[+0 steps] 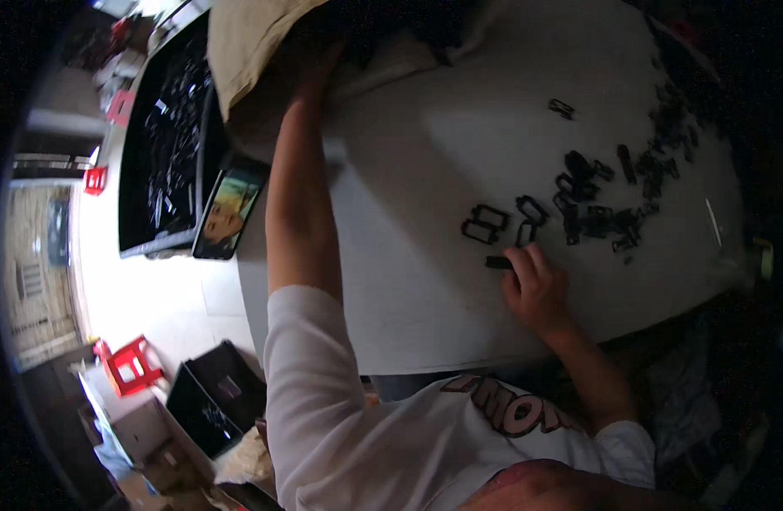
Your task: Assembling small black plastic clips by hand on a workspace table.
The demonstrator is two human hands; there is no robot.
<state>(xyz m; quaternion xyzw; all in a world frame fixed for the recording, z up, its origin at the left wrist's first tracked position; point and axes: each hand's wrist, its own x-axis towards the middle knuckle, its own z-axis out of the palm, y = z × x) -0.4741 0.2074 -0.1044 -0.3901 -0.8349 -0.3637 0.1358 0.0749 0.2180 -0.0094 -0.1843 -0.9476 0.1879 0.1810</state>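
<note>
My left arm stretches far forward, and my left hand (323,66) reaches into the mouth of a brown sack (259,43) lying at the far end of the table. Shadow and the sack hide its fingers. Resting low over the table, my right hand (538,285) has its fingers closed on a small black plastic piece (498,262), which sticks out to the left. Just beyond that hand lie rectangular black frames (485,223), along with another black frame (532,207). Dark material inside the sack is too dim to make out.
A heap of small black parts (596,217) spreads over the right of the white table (408,315). One black frame (561,108) lies apart. A phone (230,211) leans against a black crate (163,247) of parts at left. Below stand a black bin (230,375) and red stool (134,366).
</note>
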